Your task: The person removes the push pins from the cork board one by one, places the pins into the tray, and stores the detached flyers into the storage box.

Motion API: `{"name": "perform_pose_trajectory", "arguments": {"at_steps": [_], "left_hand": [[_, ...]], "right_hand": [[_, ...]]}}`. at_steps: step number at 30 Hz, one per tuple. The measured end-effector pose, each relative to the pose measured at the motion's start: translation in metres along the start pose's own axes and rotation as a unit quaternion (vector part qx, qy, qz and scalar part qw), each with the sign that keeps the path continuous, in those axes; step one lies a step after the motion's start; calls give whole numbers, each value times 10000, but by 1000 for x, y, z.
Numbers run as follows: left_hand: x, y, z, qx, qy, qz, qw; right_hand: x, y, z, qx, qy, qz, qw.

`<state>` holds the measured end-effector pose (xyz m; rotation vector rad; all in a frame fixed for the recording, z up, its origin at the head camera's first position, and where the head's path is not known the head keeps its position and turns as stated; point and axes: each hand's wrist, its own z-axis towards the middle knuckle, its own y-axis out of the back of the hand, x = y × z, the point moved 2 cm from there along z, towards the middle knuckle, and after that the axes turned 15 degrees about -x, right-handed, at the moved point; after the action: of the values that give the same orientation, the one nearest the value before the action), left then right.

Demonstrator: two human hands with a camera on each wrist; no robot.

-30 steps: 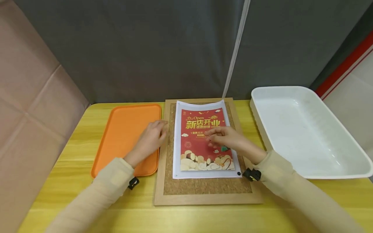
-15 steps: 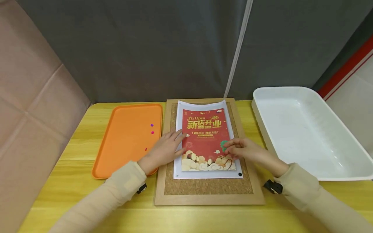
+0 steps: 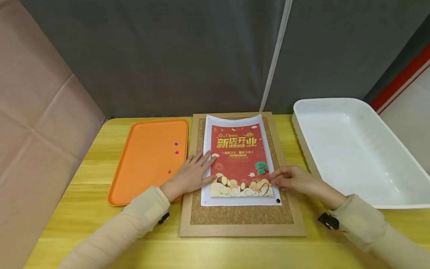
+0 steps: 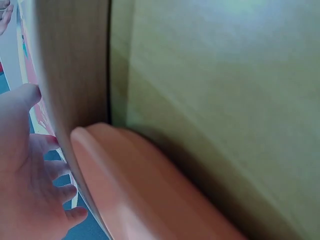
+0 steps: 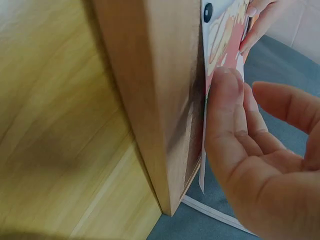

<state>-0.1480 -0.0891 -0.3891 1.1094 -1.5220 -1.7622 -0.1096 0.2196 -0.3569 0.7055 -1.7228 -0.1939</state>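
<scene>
red poster's down on the white sheet on my corkboard, left hand splayed on its left edge, right hand's thumb and fingers parted at its right. one corner's got a black dot; three coloured bits on the orange tray look unused.

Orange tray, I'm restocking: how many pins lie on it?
3: purple pin on the right side, pink pin just below, red pin near the left hand, which may hide more.
</scene>
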Motion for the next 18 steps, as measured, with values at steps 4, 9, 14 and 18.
{"name": "perform_pose_trajectory", "arguments": {"at_steps": [4, 9, 14, 18], "left_hand": [[0, 0, -1, 83, 43, -72, 9999], [1, 0, -2, 163, 71, -73, 9998], [0, 0, -2, 284, 52, -43, 9996], [1, -2, -2, 339, 33, 44, 9994]], "right_hand": [[-3, 1, -3, 151, 248, -137, 9995], [-7, 2, -4, 274, 475, -430, 9976], [-9, 2, -7, 465, 538, -485, 9963], [-9, 1, -9, 561, 554, -529, 9955]]}}
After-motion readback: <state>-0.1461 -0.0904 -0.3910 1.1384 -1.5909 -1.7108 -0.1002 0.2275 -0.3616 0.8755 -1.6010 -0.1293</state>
